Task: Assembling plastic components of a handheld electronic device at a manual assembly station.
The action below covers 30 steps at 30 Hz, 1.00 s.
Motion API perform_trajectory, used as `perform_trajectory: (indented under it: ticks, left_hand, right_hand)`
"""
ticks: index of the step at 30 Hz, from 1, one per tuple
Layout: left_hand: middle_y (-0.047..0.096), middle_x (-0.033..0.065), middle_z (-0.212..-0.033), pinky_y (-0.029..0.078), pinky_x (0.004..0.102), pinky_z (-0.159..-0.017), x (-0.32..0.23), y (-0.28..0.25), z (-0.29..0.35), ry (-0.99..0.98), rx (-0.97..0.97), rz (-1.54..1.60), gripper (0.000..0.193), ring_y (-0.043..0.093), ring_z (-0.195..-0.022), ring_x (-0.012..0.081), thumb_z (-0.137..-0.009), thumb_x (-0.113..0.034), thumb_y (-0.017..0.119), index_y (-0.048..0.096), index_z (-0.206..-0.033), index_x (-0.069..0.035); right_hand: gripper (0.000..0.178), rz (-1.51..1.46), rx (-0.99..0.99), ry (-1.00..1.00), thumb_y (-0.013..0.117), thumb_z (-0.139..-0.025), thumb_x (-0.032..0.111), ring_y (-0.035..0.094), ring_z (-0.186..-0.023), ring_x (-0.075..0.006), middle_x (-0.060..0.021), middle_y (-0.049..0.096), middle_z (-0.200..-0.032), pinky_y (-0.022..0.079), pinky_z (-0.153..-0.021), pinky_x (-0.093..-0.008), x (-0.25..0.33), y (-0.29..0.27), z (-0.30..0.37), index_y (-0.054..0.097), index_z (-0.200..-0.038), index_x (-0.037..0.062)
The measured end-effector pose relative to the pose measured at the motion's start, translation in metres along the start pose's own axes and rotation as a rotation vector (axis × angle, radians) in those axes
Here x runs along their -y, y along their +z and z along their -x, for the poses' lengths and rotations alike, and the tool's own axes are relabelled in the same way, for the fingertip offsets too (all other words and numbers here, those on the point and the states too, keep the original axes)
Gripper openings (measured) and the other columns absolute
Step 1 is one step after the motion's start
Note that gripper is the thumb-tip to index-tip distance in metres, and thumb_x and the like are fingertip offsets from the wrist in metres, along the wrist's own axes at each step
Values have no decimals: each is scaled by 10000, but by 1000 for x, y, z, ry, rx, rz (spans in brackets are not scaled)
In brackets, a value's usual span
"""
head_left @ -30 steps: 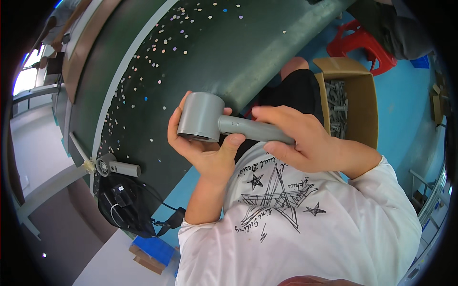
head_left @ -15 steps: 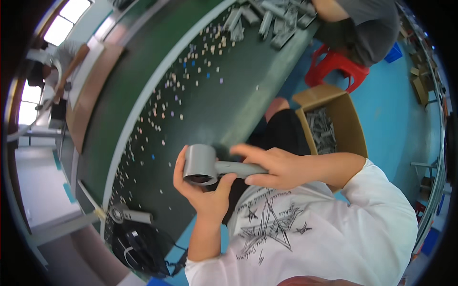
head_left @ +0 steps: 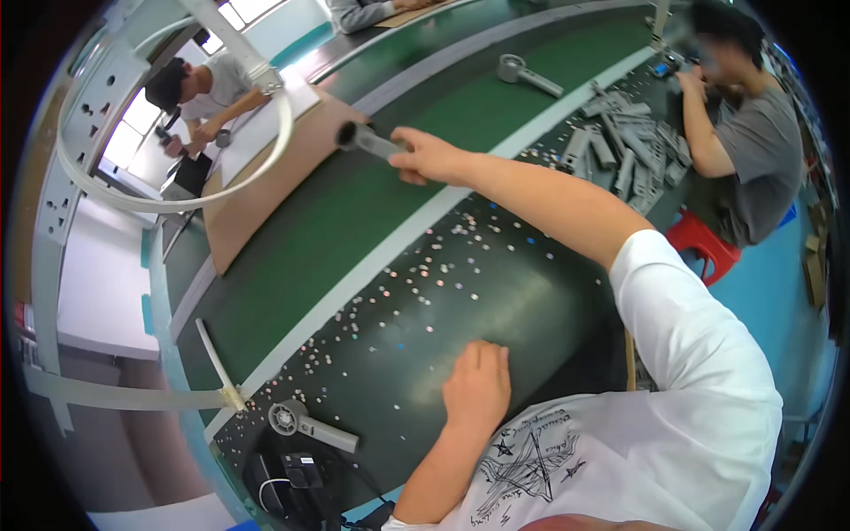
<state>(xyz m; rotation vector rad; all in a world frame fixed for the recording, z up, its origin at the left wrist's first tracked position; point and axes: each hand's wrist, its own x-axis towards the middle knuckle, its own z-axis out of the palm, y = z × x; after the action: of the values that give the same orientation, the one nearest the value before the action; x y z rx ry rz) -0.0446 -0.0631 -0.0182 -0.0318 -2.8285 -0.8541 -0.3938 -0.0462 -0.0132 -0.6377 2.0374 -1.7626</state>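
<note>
My right hand point(head_left: 428, 157) is stretched out over the green conveyor belt point(head_left: 354, 212), gripping a grey hairdryer-shaped part point(head_left: 361, 139) by its handle, its round barrel pointing left. My left hand point(head_left: 478, 389) rests palm down on the dark green worktable point(head_left: 416, 327), fingers together, holding nothing. Small pale specks lie scattered on the table around it.
Another grey part point(head_left: 310, 426) lies at the table's near left edge above a black device with cables point(head_left: 297, 482). A further grey part point(head_left: 528, 74) lies on the belt, by a pile of grey pieces point(head_left: 624, 146). A seated person point(head_left: 739, 133) works at right; another person point(head_left: 212, 93) sits across the belt.
Earlier both hands held the grey part close to my chest. Now the right hand alone has carried it out over the belt, and the left hand has let go and dropped to the table.
</note>
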Motion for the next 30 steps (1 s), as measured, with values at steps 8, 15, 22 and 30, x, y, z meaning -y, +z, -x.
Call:
perform_trajectory:
  ticks: [8, 15, 22, 30]
  left_hand:
    - [587, 51, -931, 528, 335, -554, 12, -6, 1, 34, -26, 39, 110, 616, -757, 227, -854, -169, 649, 590, -880, -79]
    - [594, 111, -1082, 507, 388, -797, 23, -65, 1, -71, -295, 71, 332, 598, -942, 301, -809, -189, 697, 611, -1096, -44]
    - [477, 174, -1287, 432, 459, -925, 88, -138, 77, -801, -396, -495, 559, 470, -1159, 367, -853, -327, 672, 504, -1280, -9]
    - [478, 221, -1345, 400, 440, -994, 117, -117, 111, -724, -467, -335, 552, 490, -1202, 404, -884, -34, 530, 360, -1409, -39]
  right_hand:
    - [236, 1355, -1035, 71, 586, -772, 142, 664, -914, -359, -198, 661, -963, 535, -783, -457, -16, -155, -73, 602, -960, -1]
    - [418, 1228, -553, 193, 484, -908, 368, 587, -1091, -403, -240, 641, -1101, 466, -920, -452, -50, -192, -109, 623, -1103, 25]
    - [432, 720, -309, -470, 538, -872, 375, 603, -1043, -332, -208, 651, -1078, 460, -886, -416, -15, -1, -233, 637, -1079, 9]
    - [213, 282, 152, -466, 577, -814, 155, 599, -828, -269, -143, 612, -923, 498, -743, -385, 16, 127, -1, 585, -976, 16]
